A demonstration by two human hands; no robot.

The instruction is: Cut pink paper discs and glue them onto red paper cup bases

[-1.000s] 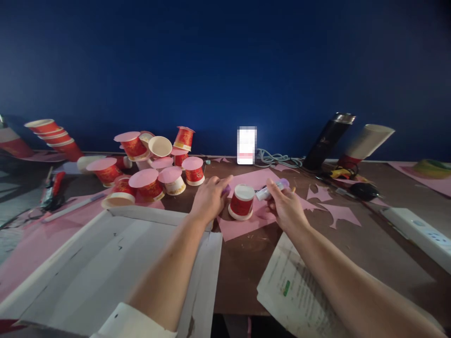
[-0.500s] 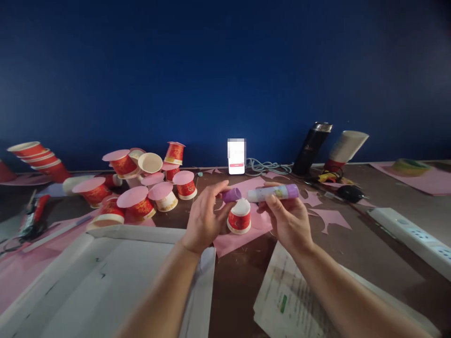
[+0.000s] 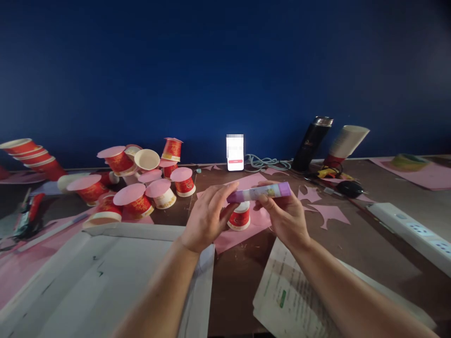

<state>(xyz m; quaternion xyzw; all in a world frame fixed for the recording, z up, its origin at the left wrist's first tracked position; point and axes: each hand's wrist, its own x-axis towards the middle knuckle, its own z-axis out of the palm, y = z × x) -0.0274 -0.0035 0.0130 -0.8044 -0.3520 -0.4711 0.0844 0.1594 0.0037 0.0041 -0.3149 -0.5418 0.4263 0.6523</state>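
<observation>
Between my hands lies a purple and white glue stick point(image 3: 260, 193), nearly level, its cap point(image 3: 235, 196) against the tube. My left hand point(image 3: 209, 213) pinches the cap. My right hand point(image 3: 287, 216) grips the tube near its purple base. Just below, a small red paper cup point(image 3: 239, 217) stands upside down on a pink paper sheet point(image 3: 225, 242), its top partly hidden by the glue stick. To the left are several red cups with pink paper discs, such as one cup point(image 3: 185, 185) near my left hand.
A lit phone point(image 3: 235, 152) leans on the blue wall beside a coiled cable point(image 3: 266, 163). At right are a black flask point(image 3: 310, 145), a power strip point(image 3: 412, 230) and pink scraps point(image 3: 329, 214). A white box lid point(image 3: 123, 277) and printed papers point(image 3: 292, 291) lie in front.
The cap and the glue tube, apart before, have come together, and the white end of the tube is now covered. The view has shifted slightly.
</observation>
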